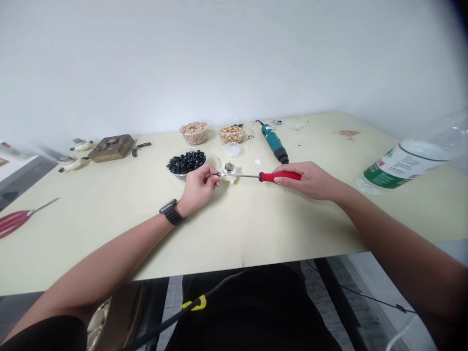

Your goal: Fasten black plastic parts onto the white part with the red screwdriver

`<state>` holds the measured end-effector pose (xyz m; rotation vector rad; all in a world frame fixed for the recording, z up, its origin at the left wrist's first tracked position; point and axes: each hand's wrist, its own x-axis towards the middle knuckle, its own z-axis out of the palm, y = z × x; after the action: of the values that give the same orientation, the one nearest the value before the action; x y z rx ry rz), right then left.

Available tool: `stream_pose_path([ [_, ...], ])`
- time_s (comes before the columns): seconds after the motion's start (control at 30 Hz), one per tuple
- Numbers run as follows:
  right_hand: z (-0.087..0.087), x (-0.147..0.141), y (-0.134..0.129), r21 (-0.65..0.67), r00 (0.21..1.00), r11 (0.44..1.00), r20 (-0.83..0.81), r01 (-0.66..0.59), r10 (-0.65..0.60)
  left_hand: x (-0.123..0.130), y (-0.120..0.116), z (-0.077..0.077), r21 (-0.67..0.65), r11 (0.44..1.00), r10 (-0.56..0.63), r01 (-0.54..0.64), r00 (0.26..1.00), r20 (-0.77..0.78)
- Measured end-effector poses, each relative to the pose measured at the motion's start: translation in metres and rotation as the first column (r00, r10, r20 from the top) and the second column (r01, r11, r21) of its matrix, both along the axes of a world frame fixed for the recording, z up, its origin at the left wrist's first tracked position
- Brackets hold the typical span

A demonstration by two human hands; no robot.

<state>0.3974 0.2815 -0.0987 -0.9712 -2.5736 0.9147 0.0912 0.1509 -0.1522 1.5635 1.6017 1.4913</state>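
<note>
Two hands meet over the tabletop (226,234) at one red-handled screwdriver (268,177), which lies crosswise before the person, its long axis running nearly level from right to left. The right hand (310,180) is closed around the red handle, and the bare shaft points toward the left hand (197,189), whose thumb and fingertips are pinched together on a small dark piece (218,174) at the shaft's tip; whether piece and tip touch cannot be told. Just right of the left fingertips, partly behind the shaft, is a small white fitting (233,179). Close beyond the left hand, a clear bowl (177,174) is heaped with glossy black pieces (187,162). Farther beyond that hand is a second clear bowl (194,140), full of pale, speckled bits (193,127); to its right a third bowl (231,139) holds amber and brown ones (231,130). A small translucent round container (232,149) sits in front of the third bowl, its contents unclear. Beyond the right hand lies a teal power tool (273,141), and well to that hand's right is a clear bottle (393,170) with a green-and-white label.
</note>
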Motion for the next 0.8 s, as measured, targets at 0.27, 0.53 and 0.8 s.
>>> stream_pose_path([
  [0.27, -0.0018, 0.0009, -0.0025, -0.039, 0.999, 0.999, -0.049, 0.017, -0.019, 0.0006, 0.0007, -0.0006, 0.004, 1.000, -0.006, 0.006, 1.000, -0.005],
  [0.53, 0.0002, 0.0013, 0.0009, -0.008, 0.998, 0.998, -0.036, -0.059, 0.059, -0.0005, -0.0002, -0.0005, 0.023, 1.000, 0.010, -0.009, 0.999, -0.052],
  [0.8, -0.0027, 0.0005, 0.0004, -0.010, 0.996, 1.000, -0.087, 0.001, -0.002, -0.0001, -0.0003, 0.0012, 0.028, 0.999, 0.020, -0.018, 0.998, -0.059],
])
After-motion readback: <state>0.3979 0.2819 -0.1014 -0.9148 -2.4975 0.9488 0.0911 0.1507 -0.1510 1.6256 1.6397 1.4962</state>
